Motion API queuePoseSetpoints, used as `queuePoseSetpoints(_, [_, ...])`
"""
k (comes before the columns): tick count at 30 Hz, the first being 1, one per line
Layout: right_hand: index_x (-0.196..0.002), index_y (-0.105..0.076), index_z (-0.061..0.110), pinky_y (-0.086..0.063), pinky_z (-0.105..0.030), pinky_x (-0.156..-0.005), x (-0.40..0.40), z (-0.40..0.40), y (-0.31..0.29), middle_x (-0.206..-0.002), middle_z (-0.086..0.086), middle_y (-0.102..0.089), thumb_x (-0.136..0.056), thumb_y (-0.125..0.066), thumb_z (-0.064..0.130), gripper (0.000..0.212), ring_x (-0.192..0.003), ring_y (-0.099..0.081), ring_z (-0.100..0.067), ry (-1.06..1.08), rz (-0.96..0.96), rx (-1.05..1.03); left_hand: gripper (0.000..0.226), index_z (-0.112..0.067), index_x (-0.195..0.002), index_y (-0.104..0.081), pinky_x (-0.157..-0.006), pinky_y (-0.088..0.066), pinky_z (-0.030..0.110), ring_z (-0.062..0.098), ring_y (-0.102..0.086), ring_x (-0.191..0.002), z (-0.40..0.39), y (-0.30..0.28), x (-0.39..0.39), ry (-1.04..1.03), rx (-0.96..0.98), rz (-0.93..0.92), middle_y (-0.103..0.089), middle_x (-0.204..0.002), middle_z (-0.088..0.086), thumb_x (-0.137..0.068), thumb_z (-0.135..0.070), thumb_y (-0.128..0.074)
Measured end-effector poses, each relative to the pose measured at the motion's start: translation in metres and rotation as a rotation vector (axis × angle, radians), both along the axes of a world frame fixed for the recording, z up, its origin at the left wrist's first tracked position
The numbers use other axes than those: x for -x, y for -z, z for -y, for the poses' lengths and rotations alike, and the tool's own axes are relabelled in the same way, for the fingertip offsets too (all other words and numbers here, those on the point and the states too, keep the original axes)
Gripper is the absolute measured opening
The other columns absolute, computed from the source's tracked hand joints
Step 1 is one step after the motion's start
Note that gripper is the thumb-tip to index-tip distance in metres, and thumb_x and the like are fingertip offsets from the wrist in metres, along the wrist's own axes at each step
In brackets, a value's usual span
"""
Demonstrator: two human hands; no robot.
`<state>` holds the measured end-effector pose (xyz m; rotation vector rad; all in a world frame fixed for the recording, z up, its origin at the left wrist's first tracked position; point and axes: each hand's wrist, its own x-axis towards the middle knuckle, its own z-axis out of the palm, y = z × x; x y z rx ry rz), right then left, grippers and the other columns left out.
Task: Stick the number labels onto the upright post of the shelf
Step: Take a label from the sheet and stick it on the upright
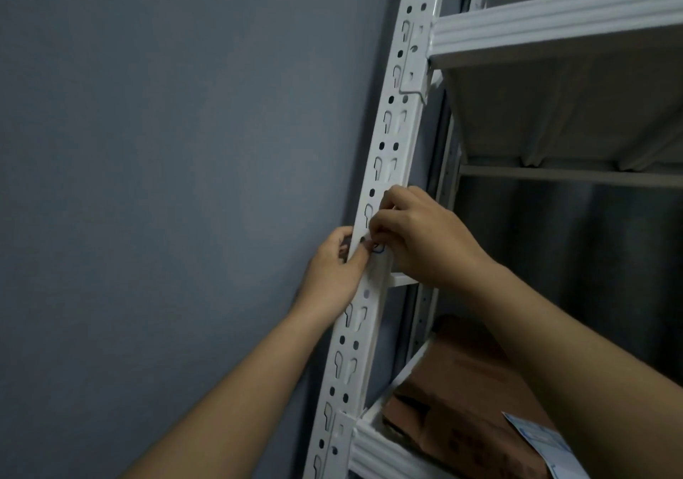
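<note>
label: a small white number label with a blue handwritten mark is seen on the front face of the post, right between the two hands. Only a bit of it is visible, so the number can't be read and which way it's turned can't be told.
post: the white upright post is run through the whole picture, long axis bottom-left to top, leaning right and looking a bit bowed by the wide lens. It's punched with paired round holes and keyhole slots all the way along.
wall: a plain grey-blue wall is seen left of the post, pretty dimly lit.
left hand: the left hand is wrapped round the left edge of the post, fingers curled behind it, thumb laid across the front so its tip is touching the label's left side.
right hand: the right hand is brought in from the shelf side, fingers bent, with the fingertips bunched at the label and pinching or pressing its upper edge. Which of the two can't really be made out.
shelf: white ribbed beams are hooked into the post, an upper beam near the top and a lower beam near the bottom.
box: a brown cardboard box is parked on the lower level, with a white-and-blue paper slip lying on it at the right forearm.
</note>
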<state>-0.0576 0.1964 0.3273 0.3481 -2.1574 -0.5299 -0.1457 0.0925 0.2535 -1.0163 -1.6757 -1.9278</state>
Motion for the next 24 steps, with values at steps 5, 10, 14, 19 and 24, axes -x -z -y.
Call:
queuePoseSetpoints(5, [-0.105, -0.069, 0.019, -0.049, -0.035, -0.078, -0.001, -0.001, -0.003, -0.102, 0.007, -0.047, -0.093, -0.059, 0.022, 0.016, -0.096, -0.041, -0.009, -0.061, 0.019, 0.054, 0.004, -0.043, -0.093, -0.054, -0.082, -0.048, 0.022, 0.002, -0.060, -0.096, -0.002, 0.003, 0.000, 0.016, -0.050, 0.008, -0.065, -0.101, -0.015, -0.092, -0.039, -0.056])
queuePoseSetpoints(10, [-0.107, -0.068, 0.016, -0.050, -0.038, -0.078, -0.004, 0.000, 0.000, -0.107, 0.002, -0.049, -0.094, -0.057, 0.019, 0.017, -0.099, -0.047, -0.013, -0.068, 0.026, 0.078, 0.012, -0.035, -0.105, -0.055, -0.070, -0.044, 0.013, -0.001, -0.058, -0.090, -0.004, 0.004, -0.002, 0.032, -0.083, 0.024, -0.060, -0.095, -0.020, -0.093, -0.035, -0.056])
queuePoseSetpoints(14, [-0.107, -0.066, 0.015, -0.051, -0.041, -0.078, -0.005, 0.001, 0.002, -0.110, 0.000, -0.049, -0.095, -0.057, 0.017, 0.016, -0.101, -0.049, -0.016, -0.043, 0.035, 0.083, 0.012, -0.035, -0.105, -0.053, -0.073, -0.046, 0.014, -0.001, -0.058, -0.091, -0.003, 0.002, -0.004, 0.024, -0.064, 0.027, -0.059, -0.092, -0.022, -0.094, -0.032, -0.054])
queuePoseSetpoints(19, [-0.104, -0.066, 0.012, -0.051, -0.043, -0.077, -0.008, 0.001, 0.004, -0.111, -0.002, -0.048, -0.094, -0.057, 0.012, 0.014, -0.100, -0.049, -0.018, -0.053, 0.039, 0.132, 0.012, -0.039, -0.104, -0.052, -0.086, -0.052, 0.033, 0.012, -0.062, -0.101, -0.005, 0.001, -0.005, 0.034, -0.067, 0.071, -0.065, -0.104, -0.008, -0.094, -0.032, -0.054])
queuePoseSetpoints(24, [-0.100, -0.065, 0.011, -0.050, -0.044, -0.076, -0.008, -0.002, 0.011, -0.107, -0.002, -0.048, -0.093, -0.057, 0.011, 0.010, -0.097, -0.050, -0.018, -0.075, 0.030, 0.184, 0.013, -0.038, -0.103, -0.050, -0.084, -0.052, 0.029, 0.013, -0.062, -0.099, -0.006, 0.002, -0.007, 0.047, -0.084, 0.083, -0.065, -0.104, -0.004, -0.095, -0.028, -0.053])
